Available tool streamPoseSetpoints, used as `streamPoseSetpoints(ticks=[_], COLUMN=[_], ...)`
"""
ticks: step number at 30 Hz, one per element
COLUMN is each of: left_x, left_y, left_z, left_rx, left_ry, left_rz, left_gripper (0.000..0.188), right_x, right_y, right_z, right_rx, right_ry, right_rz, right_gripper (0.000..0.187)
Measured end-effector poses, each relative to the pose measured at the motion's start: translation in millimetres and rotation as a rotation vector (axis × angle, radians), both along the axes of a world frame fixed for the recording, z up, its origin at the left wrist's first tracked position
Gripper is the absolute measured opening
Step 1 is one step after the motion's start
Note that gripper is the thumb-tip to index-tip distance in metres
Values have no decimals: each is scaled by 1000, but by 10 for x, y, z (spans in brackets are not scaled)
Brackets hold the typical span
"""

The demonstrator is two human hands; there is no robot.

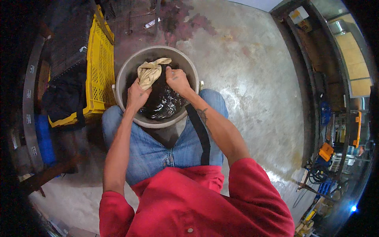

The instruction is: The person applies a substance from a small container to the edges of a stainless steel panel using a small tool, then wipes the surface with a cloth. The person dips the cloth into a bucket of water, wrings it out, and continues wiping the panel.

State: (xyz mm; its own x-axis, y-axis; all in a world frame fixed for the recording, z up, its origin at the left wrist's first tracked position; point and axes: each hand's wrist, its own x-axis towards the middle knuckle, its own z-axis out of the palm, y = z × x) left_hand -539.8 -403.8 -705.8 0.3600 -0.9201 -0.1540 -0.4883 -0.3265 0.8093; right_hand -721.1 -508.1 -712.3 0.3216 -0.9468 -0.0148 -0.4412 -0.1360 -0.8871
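Between my knees stands a grey round bucket [158,125] with dark, rippling water [164,104] in it. Over the water, my left hand [137,96] is closed around the lower end of a bunched, wet-looking beige cloth [150,74]. The cloth rises above the fist, and its folded tip bends to the right. My right hand [178,81] is curled into a fist with the thumb up, just right of the cloth and apart from it. Nothing shows in its fingers, though their undersides are hidden.
A yellow plastic crate [100,67] with dark cloth [65,96] stands close to the bucket's left. Dark metal shelving with tools and an orange item [326,151] runs along the right. The concrete floor [260,91] has reddish stains [185,25] beyond the bucket. A black strap [200,136] lies across my right thigh.
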Motion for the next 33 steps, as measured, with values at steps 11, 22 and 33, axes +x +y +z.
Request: streamPoseSetpoints(ticks=[11,22,33], left_x=[-293,-808,-1274], left_y=[347,1087,1948], left_z=[472,1695,3758], left_rx=[62,73,240], left_ry=[264,216,198], left_rz=[191,276,274], left_gripper=[47,49,49], right_x=[-51,-96,-159], right_y=[5,82,114], right_z=[381,1598,3465], right_rx=[10,794,826], right_ry=[159,-474,-765], right_rz=[13,-390,-357], right_gripper=[59,49,43])
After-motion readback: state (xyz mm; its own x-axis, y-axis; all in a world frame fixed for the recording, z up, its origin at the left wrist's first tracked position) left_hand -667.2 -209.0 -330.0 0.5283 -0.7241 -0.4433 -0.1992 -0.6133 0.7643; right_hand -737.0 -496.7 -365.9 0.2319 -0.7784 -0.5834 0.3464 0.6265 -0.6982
